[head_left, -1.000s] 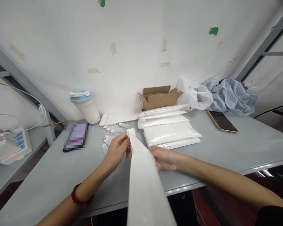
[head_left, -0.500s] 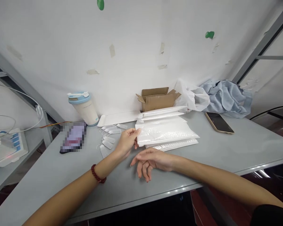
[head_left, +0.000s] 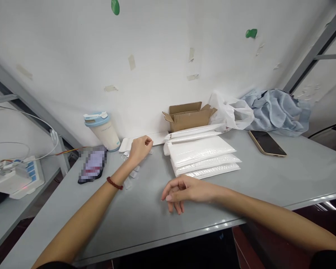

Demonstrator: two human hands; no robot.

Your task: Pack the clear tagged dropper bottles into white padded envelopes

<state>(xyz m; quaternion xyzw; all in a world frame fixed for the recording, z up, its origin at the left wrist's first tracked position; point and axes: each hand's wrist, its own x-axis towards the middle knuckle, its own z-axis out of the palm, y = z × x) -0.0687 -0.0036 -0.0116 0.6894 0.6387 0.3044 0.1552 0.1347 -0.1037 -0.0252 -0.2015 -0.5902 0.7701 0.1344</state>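
Note:
My left hand (head_left: 140,150) hovers over the small translucent tags (head_left: 128,183) left of centre, its fingers curled in. Whatever it holds, if anything, is hidden, and it covers part of the tags. Beside it, a stack of white bubble mailers (head_left: 203,151) lies on the grey table (head_left: 145,220), with several layers fanned toward me. My right hand (head_left: 182,192) rests just in front of that stack, fingers loosely bent and apart, with nothing in them.
Behind the mailers stand an open cardboard box (head_left: 189,120) and a white plastic bag (head_left: 231,112). A phone (head_left: 267,143) and blue cloth (head_left: 277,112) are to the right. Leftward are a cup (head_left: 105,132), a flat white box (head_left: 159,138), a pixelated purple item (head_left: 93,164) and a power strip (head_left: 30,177).
My left hand has let go of the top bubble mailer and moved left and back over the tags. The mailer now lies on the stack. My right hand has turned slightly.

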